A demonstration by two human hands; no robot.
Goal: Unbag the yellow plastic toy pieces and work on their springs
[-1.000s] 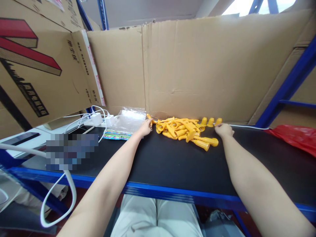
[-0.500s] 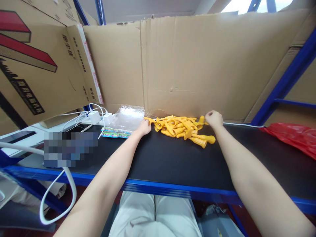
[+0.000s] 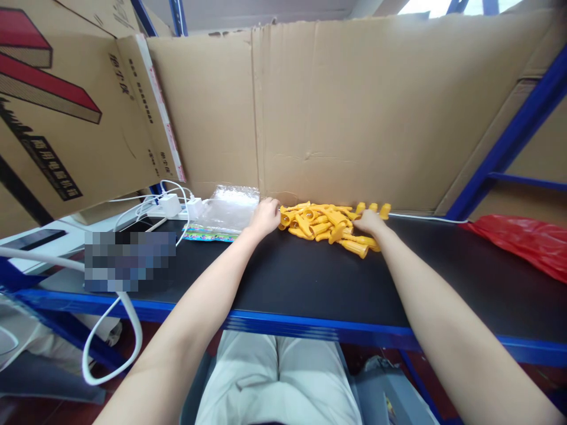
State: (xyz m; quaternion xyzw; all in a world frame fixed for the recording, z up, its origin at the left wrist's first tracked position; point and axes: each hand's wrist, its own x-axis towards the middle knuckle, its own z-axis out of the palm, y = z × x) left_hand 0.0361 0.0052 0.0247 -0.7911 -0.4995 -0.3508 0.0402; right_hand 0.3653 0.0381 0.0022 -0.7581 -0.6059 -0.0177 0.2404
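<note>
Two hands on this bench, one heap between them. The left hand (image 3: 264, 217) is curled against the left end of the pile of yellow plastic cone-shaped pieces (image 3: 325, 224), and the right hand (image 3: 368, 222) sits on the right end with its fingers bent down over the pieces. I honestly can't tell if either hand has actually closed on a piece or is just touching.

The pile is too tangled for a proper count, well over a dozen. Just behind the right hand, three small yellow plastic caps (image 3: 373, 207) stand upright in a row.

There are two bags. One clear flat plastic bag (image 3: 225, 208) lies just left of the left hand, with a colourful printed strip at its near edge. One crumpled red plastic bag (image 3: 527, 239) sits well off to the right of the right hand, contents hidden. Everything rests on the black benchtop (image 3: 310, 277).
</note>
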